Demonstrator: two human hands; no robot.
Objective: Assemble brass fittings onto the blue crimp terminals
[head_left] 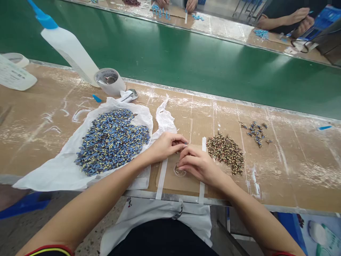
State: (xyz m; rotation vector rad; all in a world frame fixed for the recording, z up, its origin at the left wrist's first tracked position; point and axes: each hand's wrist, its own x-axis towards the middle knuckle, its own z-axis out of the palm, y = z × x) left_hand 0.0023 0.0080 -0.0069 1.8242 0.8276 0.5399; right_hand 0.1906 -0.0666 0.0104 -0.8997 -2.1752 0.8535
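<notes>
My left hand (168,146) is closed in a pinch, with a small blue piece (185,143) just showing at its fingertips. Close against it, my right hand (200,163) has its fingers drawn together; what they hold, if anything, is too small to make out. Under the right fingertips sits a small clear round dish (180,172) on a taped cardboard patch (173,181). To the left, a heap of small blue-and-yellow pieces (114,140) lies on white sheeting (64,170). Right of my hands is a pile of small brown-and-gold pieces (226,153).
A few blue-and-brown pieces (257,133) lie farther right. At the back left stand a tape roll (117,87) and a white squeeze bottle (70,53) with a blue nozzle. Beyond the cardboard-covered bench runs a green belt (202,67); co-workers' hands (299,17) are across it.
</notes>
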